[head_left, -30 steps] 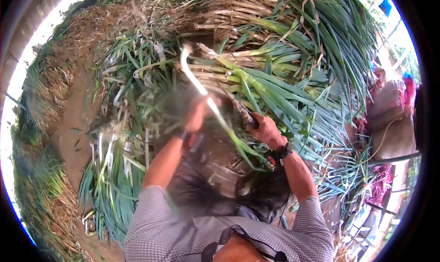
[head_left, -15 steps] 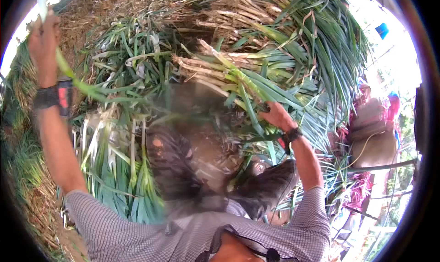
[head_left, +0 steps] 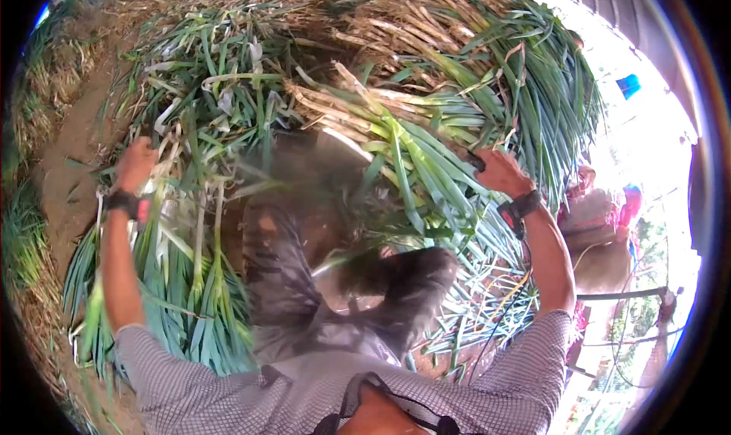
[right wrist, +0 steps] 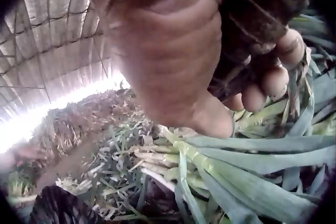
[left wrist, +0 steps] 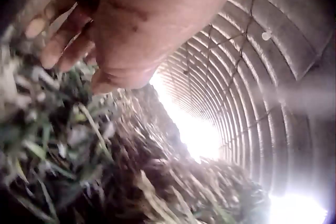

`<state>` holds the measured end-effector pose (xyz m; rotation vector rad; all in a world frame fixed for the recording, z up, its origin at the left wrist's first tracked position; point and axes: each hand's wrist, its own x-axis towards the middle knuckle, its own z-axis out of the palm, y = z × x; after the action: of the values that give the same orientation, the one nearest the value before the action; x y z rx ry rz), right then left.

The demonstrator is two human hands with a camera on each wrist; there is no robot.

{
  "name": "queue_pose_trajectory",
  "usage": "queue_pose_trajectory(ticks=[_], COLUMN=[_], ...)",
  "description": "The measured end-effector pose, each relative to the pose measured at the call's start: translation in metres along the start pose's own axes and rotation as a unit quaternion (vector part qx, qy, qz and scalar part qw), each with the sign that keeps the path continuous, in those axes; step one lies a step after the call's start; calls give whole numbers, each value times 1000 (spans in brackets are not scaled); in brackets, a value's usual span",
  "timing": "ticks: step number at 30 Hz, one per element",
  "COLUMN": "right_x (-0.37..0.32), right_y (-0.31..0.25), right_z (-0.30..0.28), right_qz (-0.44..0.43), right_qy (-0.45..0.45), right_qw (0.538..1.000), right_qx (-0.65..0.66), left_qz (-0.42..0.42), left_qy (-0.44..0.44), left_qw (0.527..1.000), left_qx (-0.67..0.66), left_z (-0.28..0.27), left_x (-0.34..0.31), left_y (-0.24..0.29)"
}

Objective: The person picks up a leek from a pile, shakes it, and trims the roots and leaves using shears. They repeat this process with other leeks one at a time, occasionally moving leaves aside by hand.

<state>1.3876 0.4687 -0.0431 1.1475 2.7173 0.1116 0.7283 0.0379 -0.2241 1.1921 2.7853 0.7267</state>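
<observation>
My left hand (head_left: 137, 164) is over the white ends of a bundle of peeled green onions (head_left: 194, 275) at the left. Its fingers (left wrist: 65, 50) are loosely spread with nothing between them in the left wrist view. My right hand (head_left: 504, 172) grips a dark, rough-handled tool (right wrist: 252, 19), fingers curled round it; its working end is mostly hidden. Below that hand lie unpeeled green onions (head_left: 419, 157), their brown root ends pointing left and their long leaves reaching right.
Stripped leaves (head_left: 221, 92) are heaped between the two piles. More unpeeled stalks (head_left: 411, 31) lie at the back. My bent legs (head_left: 282, 275) take up the middle front. A full sack (head_left: 598, 241) stands at the right, beside a dark bar (head_left: 620, 295).
My left hand carried a peeled green onion out to the far left, released it, and is now lower over the left bundle. My right hand moved right and slightly back with the tool.
</observation>
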Motion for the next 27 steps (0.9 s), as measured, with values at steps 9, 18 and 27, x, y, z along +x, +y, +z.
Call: queue_pose_trajectory(ticks=[9,18,27], right_x=[54,94,117], right_y=[5,24,41], right_z=[70,79,71], right_qz=[-11,-50,-56], right_qy=[-34,-25,-146], right_qw=[994,977,964], right_qx=[102,204,214], left_qz=[70,-71,-156], left_qy=[-318,-295,-280], left_qw=[803,643,635], left_qx=[-499,-703,-703], left_z=[248,338,323], left_x=[46,73,90], left_y=[360,440,466])
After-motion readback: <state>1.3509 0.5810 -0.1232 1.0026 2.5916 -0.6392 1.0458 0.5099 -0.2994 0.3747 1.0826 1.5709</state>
